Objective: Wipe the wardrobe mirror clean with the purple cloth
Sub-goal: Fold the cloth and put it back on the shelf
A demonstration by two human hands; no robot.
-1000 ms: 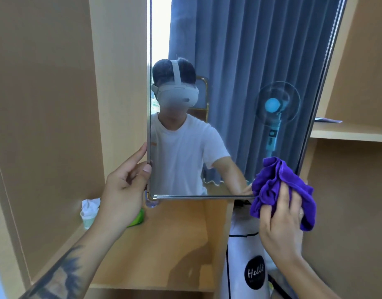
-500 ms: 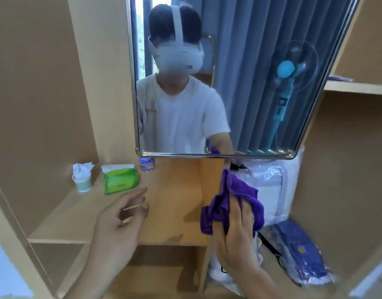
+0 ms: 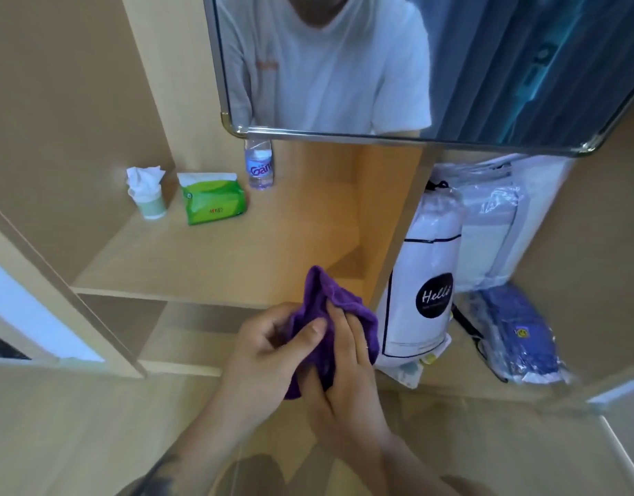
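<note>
The wardrobe mirror (image 3: 469, 66), in a thin metal frame, fills the top of the view; only its lower part shows, reflecting a white T-shirt and blue curtains. Well below it, in front of the shelf edge, the bunched purple cloth (image 3: 329, 309) is held between both hands. My left hand (image 3: 269, 349) pinches the cloth's left side with thumb and fingers. My right hand (image 3: 344, 356) grips it from the right, fingers laid over the fabric. Neither hand touches the mirror.
On the wooden shelf (image 3: 218, 259) stand a cup stuffed with tissue (image 3: 149, 195), a green tissue pack (image 3: 211, 202) and a small water bottle (image 3: 260, 166). To the right are a white bag with a black "Hello" label (image 3: 430, 288), clear plastic packages and a blue packet (image 3: 519, 327).
The view has tilted down, so the mirror has slid up. My left hand left the mirror's edge and came down to the cloth; both hands now hold it low.
</note>
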